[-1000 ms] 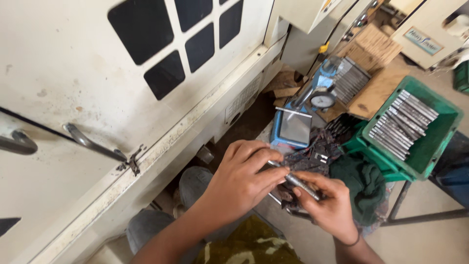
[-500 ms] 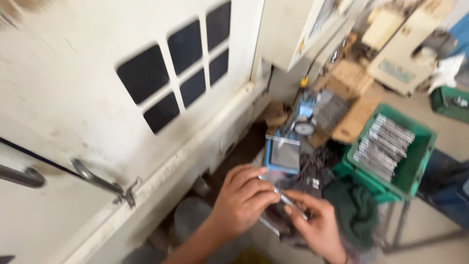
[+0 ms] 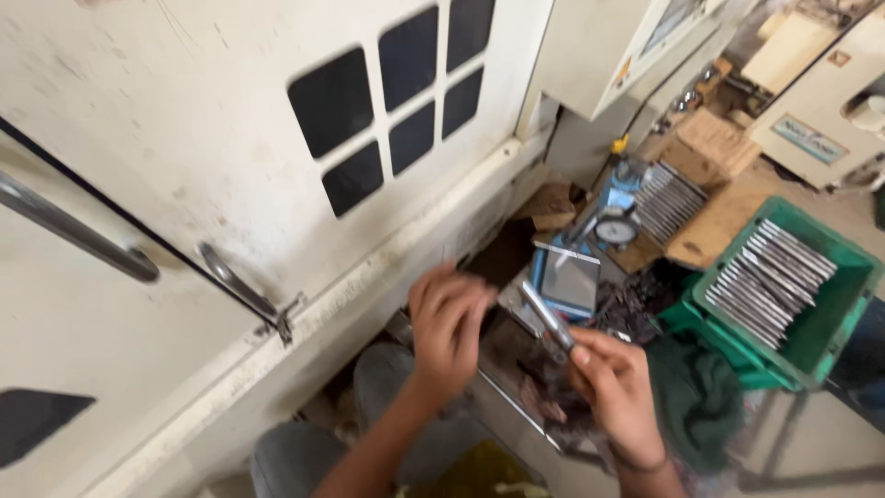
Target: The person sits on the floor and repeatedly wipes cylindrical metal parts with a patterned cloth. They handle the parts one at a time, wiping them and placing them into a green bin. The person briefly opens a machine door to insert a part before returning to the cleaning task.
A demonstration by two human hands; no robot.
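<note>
Right hand (image 3: 616,387) pinching a slim metal rod (image 3: 547,318), left hand (image 3: 449,325) spread loosely at its nine o'clock, green crate (image 3: 834,346) at three.

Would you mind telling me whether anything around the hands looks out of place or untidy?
Nothing looks damaged or spilled. The right hand holds a metal rod, the left hand is blurred, and the green crate holds its metal pieces in neat rows. A dark green cloth lies crumpled beside it.

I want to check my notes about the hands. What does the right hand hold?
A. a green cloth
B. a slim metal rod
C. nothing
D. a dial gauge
B: the right hand grips a slim metal rod by its lower end, while the left hand is beside it, apart from the rod.
</note>
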